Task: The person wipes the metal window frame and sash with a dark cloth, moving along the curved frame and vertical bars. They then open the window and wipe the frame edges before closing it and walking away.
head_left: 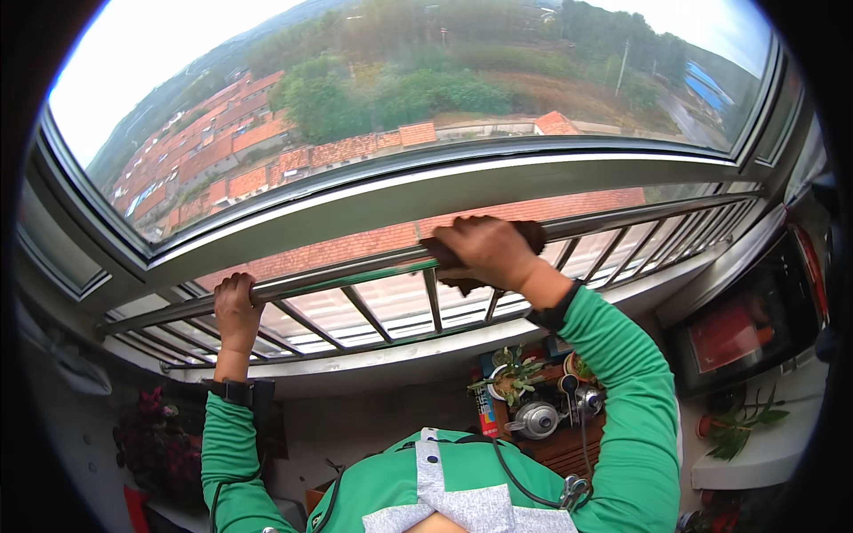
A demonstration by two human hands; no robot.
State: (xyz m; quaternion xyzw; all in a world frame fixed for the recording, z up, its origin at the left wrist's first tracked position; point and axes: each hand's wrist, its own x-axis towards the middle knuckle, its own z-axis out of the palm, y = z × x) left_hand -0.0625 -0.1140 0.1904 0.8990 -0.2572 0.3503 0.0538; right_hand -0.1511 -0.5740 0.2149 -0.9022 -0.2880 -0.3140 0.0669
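A shiny metal railing [355, 271] with upright bars runs across in front of a large window. My left hand [237, 313] is wrapped round its top rail toward the left end. Right of the middle, my right hand [494, 251] presses a dark brown cloth [458, 266] onto the same rail. The cloth is bunched under my fingers and hangs over both sides of the rail, hiding that stretch of metal.
Beyond the window frame [444, 191] lie red roofs and trees. Below the railing, a wooden table [564, 451] bears a metal kettle [537, 419] and a potted plant [511, 380]. Dark red flowers [158, 435] stand at lower left; a dark screen [742, 333] is at right.
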